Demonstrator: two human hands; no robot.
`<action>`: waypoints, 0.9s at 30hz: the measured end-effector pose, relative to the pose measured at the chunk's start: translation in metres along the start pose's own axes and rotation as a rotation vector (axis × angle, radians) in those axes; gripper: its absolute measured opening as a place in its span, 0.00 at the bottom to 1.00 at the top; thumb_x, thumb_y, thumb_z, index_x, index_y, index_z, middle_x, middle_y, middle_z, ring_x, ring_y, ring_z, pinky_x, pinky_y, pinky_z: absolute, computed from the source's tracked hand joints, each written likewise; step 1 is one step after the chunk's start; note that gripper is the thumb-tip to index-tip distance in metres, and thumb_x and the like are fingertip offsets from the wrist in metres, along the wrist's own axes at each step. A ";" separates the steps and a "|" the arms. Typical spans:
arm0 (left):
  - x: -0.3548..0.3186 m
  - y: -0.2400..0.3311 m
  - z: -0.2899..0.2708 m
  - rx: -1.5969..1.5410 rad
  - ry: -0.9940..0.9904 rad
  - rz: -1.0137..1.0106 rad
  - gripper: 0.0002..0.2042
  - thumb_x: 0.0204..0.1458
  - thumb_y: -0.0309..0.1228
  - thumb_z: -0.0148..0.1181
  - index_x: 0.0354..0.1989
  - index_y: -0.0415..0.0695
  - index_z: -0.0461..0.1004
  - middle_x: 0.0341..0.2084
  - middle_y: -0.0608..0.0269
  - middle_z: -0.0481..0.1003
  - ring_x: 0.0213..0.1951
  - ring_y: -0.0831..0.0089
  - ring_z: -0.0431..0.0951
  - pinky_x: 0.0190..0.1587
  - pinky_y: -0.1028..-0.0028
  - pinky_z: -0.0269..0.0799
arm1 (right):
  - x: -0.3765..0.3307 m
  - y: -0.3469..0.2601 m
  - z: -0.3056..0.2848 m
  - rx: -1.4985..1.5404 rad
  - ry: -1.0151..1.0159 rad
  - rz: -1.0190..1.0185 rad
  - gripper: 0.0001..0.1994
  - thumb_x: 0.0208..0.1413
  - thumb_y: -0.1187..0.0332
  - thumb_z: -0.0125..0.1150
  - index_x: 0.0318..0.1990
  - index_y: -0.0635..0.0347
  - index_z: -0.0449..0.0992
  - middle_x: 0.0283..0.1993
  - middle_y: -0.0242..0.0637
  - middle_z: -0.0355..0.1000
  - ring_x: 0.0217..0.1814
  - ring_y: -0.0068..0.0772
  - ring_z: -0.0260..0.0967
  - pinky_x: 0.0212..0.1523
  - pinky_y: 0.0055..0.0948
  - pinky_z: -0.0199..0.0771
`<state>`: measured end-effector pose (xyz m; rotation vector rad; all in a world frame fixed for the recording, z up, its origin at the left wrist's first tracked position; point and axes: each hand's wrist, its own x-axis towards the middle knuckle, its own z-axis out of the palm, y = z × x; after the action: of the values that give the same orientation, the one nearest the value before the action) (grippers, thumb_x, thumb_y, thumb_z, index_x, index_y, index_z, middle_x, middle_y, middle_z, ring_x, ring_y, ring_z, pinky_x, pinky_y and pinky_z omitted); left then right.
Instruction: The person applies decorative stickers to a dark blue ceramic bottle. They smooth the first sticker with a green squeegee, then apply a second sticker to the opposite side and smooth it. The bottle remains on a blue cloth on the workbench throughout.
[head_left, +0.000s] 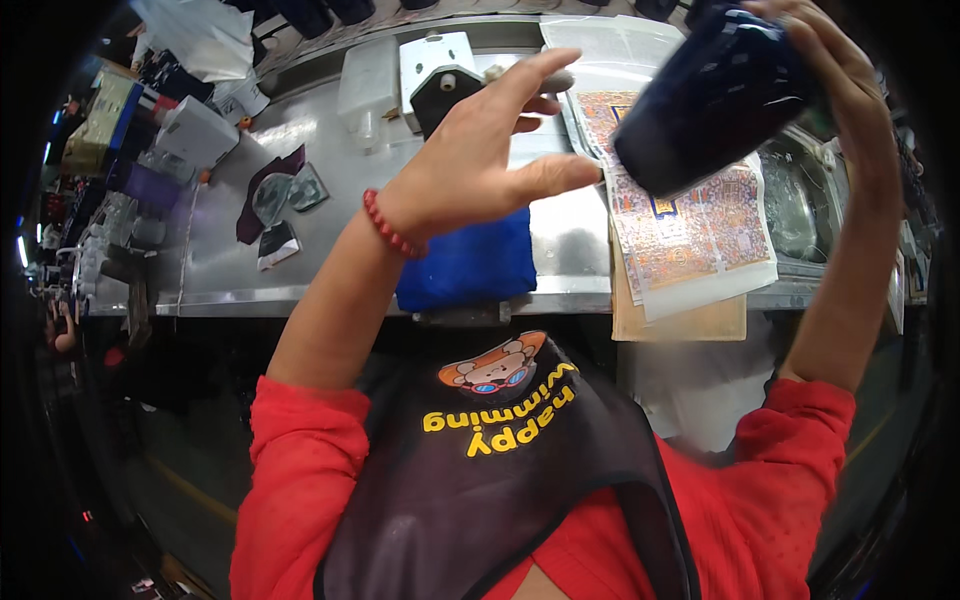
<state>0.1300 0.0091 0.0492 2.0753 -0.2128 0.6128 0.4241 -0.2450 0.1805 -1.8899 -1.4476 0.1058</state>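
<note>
Over the patterned printed sheet (690,235), the right hand (838,62) grips a glossy dark blue tapered vessel (712,108) near its upper end; the vessel tilts, its other end pointing down toward the sheet's left side. Left of the sheet, the left hand (470,165) holds nothing visible, thumb and fingers spread wide, apart from the vessel. A blue cloth (472,265) lies left of the sheet on the metal surface (215,255). A wooden board (685,323) juts out from under the sheet's near edge.

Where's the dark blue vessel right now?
The dark blue vessel is at the upper right of the head view, tilted in the right hand, over the patterned sheet.
</note>
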 end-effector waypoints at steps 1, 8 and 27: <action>0.008 -0.003 -0.001 -0.145 -0.024 -0.114 0.46 0.50 0.51 0.72 0.72 0.40 0.57 0.59 0.44 0.71 0.58 0.58 0.76 0.60 0.64 0.72 | 0.025 -0.001 0.035 0.247 -0.143 -0.096 0.18 0.69 0.55 0.56 0.54 0.58 0.80 0.49 0.35 0.81 0.49 0.23 0.78 0.51 0.24 0.77; -0.047 -0.018 -0.028 -0.823 0.195 -0.634 0.34 0.55 0.45 0.68 0.62 0.36 0.61 0.48 0.54 0.74 0.45 0.71 0.80 0.46 0.71 0.81 | 0.076 -0.027 0.258 0.655 -0.229 0.166 0.18 0.67 0.55 0.61 0.52 0.61 0.79 0.43 0.30 0.79 0.44 0.17 0.75 0.46 0.19 0.75; -0.051 -0.039 -0.030 -1.114 0.364 -0.681 0.20 0.66 0.44 0.52 0.56 0.40 0.71 0.45 0.53 0.80 0.41 0.65 0.85 0.43 0.63 0.86 | 0.016 -0.038 0.290 0.319 0.016 0.219 0.22 0.71 0.56 0.52 0.64 0.61 0.72 0.59 0.45 0.76 0.56 0.31 0.74 0.36 0.23 0.76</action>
<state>0.0907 0.0513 0.0078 0.8385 0.3080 0.3027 0.2604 -0.0832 -0.0006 -1.7710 -1.1327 0.4007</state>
